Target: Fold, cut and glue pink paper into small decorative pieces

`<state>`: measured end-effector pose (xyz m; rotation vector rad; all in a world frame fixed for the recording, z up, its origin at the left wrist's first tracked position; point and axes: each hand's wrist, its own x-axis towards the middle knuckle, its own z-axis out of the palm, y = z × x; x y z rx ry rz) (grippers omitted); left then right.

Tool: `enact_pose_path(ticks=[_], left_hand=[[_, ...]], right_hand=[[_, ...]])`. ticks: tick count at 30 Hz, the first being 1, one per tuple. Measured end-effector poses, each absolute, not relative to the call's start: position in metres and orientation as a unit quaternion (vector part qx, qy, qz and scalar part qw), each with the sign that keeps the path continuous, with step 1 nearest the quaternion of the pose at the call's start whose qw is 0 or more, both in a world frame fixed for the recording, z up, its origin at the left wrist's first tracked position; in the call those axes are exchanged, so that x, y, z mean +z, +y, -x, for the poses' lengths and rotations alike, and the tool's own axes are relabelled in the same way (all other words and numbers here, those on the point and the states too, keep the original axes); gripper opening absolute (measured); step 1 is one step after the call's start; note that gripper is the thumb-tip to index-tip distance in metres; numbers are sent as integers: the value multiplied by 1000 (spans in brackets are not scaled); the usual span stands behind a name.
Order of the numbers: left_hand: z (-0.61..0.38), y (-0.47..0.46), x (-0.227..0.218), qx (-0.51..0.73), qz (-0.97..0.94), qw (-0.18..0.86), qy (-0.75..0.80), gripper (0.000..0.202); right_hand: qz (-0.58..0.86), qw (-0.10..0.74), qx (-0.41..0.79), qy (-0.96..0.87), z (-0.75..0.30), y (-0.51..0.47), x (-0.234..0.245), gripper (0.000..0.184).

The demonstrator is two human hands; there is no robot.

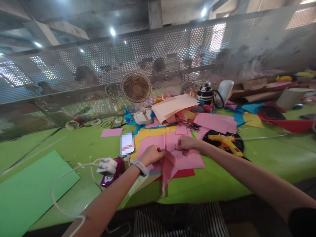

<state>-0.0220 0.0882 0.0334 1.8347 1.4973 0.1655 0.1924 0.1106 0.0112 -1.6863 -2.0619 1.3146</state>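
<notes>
My left hand (151,155), with a watch (140,167) on its wrist, pinches a folded pink paper piece (169,168). This piece has a narrow upright strip at the top and a pointed tail hanging toward the table's near edge. Just to its right, my right hand (186,144) is closed with curled fingers over the stacked pink sheets (194,162). Whatever those fingers hold, if anything, is too small to make out. Yellow paper (145,133) and red paper (186,173) stick out from under the pink sheets.
A yellow glue gun (225,142) lies on a black round mat to the right. Beyond my hands are scissors (192,125), a fan (136,88) and a black bottle (206,93). On the left are a phone (127,144), a purple power strip (112,177) with a white cable, and green sheets (37,191).
</notes>
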Motion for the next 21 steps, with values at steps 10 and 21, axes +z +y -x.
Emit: enact_pose_path(ticks=[10,21], left_hand=[[23,68,18,190,-693,440,539,27],[32,42,20,175,-879,81,435,19]], right_hand=[[586,127,157,-785,-175,50,20,36],[566,178,235,-770,-173,60,5,34]])
